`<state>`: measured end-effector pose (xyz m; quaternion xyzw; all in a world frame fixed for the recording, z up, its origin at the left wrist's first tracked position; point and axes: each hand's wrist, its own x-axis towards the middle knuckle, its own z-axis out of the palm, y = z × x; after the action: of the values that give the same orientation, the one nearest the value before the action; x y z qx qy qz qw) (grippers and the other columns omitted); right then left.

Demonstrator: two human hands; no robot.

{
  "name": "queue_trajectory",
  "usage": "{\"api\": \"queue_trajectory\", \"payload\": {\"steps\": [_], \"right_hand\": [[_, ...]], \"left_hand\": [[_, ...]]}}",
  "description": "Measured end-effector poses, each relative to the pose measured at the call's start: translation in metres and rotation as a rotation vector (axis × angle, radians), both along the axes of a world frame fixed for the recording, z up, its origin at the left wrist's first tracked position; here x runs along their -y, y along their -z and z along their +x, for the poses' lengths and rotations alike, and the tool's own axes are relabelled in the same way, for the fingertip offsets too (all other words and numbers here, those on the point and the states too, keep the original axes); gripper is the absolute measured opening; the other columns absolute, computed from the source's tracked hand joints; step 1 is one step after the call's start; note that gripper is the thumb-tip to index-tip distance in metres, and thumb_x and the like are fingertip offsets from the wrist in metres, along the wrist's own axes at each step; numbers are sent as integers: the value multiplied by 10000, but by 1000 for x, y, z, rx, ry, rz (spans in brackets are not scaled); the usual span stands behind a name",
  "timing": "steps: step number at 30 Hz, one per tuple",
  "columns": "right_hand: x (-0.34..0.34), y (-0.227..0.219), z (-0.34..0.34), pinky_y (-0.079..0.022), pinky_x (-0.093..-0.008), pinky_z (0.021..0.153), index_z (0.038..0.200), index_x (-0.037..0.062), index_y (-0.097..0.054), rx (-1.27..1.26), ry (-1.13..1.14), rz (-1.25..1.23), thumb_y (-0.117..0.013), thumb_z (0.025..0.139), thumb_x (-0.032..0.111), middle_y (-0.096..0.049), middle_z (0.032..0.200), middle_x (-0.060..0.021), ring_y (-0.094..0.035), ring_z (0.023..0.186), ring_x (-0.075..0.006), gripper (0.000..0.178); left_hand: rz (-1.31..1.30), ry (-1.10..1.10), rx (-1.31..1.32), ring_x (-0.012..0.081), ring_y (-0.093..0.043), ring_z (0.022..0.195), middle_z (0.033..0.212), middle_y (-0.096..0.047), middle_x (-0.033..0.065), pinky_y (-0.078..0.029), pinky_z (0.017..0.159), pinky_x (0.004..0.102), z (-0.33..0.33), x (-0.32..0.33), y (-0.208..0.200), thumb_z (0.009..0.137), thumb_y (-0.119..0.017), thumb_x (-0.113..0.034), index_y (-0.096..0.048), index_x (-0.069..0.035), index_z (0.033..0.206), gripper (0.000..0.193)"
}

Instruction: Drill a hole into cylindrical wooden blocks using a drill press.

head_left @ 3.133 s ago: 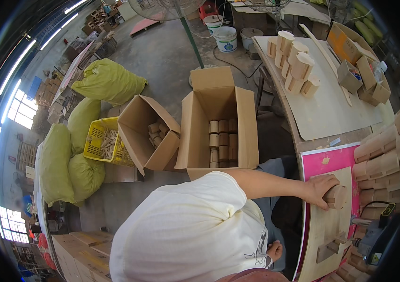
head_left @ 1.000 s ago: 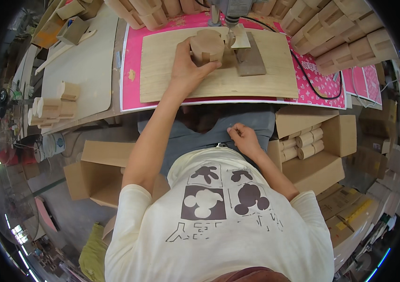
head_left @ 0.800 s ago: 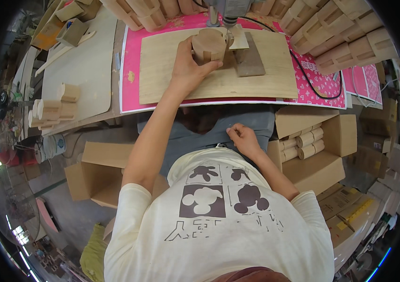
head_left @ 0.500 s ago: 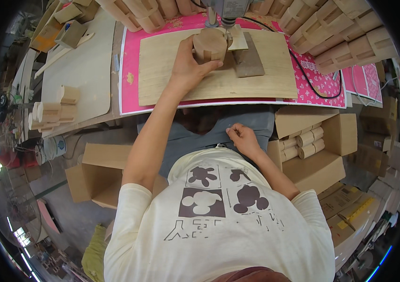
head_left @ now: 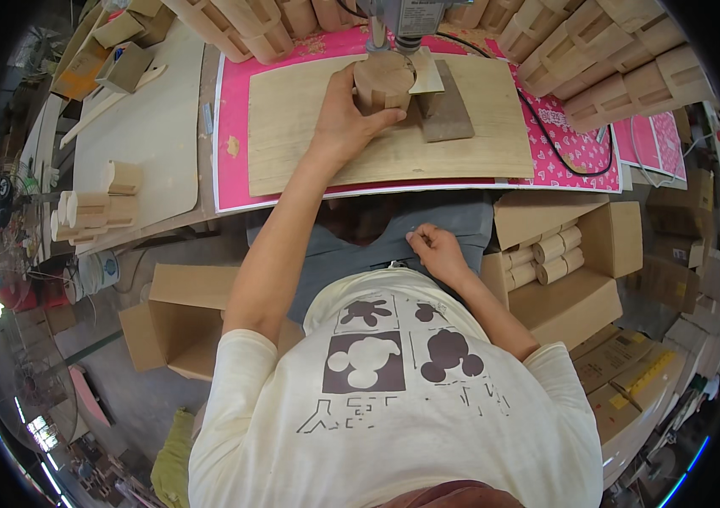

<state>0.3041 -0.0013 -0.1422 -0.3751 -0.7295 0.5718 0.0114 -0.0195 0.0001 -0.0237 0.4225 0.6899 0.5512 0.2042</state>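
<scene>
My left hand (head_left: pixel 345 124) is wrapped round a thick cylindrical wooden block (head_left: pixel 385 78), thumb on its near side and fingers on its left. The block stands upright on a pale wooden board (head_left: pixel 309 152), close to the head of a small bench drilling machine (head_left: pixel 413 21). The tool tip is hard to make out behind the block's top. Touching or nearly touching its right side is a small light wood piece (head_left: pixel 429 74) on a brown plate (head_left: pixel 451 114). Over my lap, my right hand (head_left: pixel 437 247) is curled closed; what it holds, if anything, is hidden.
Stacked wooden cylinders (head_left: pixel 605 59) crowd the right back, with more behind the machine. A black cable (head_left: pixel 559 157) loops over the pink tabletop cover. Open cartons flank me: the right carton (head_left: pixel 614 241) holds wooden cylinders. Several blocks (head_left: pixel 102 206) stand on the left table.
The block in my left hand has shifted very slightly to the right and its top shows a little differently. My right hand stays where it was.
</scene>
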Motion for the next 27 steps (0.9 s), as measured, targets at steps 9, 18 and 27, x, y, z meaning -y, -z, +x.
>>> {"api": "queue_trajectory", "payload": {"steps": [9, 18, 27], "right_hand": [[-33, -85, -18, -535, -286, 665, 1041, 23, -747, -61, -88, -217, -738, 1136, 275, -669, 826, 11, -626, 740, -81, 270], [-209, -268, -115, -490, -262, 672, 1171, 54, -751, -568, 155, 570, -682, 1149, 292, -715, 909, -2, -615, 763, -74, 249], [-250, -347, -230, -350, -258, 557, 1146, 96, -805, -807, 62, 204, -664, 1156, 435, -684, 885, 39, -513, 645, -55, 367]], "left_hand": [[16, -8, 35, 331, -601, 1448, 1564, -581, 204, -504, 1226, 444, 0, -4, 12, 797, -1062, -240, -506, 22, 1640, 1043], [1, -40, -106, 272, -656, 1373, 1497, -665, 161, -532, 1186, 426, 1, -2, 11, 835, -1052, -253, -510, 2, 1619, 987], [37, -33, -145, 269, -652, 1369, 1501, -650, 155, -534, 1176, 421, 2, -2, 11, 845, -1050, -263, -505, -10, 1630, 989]]}}
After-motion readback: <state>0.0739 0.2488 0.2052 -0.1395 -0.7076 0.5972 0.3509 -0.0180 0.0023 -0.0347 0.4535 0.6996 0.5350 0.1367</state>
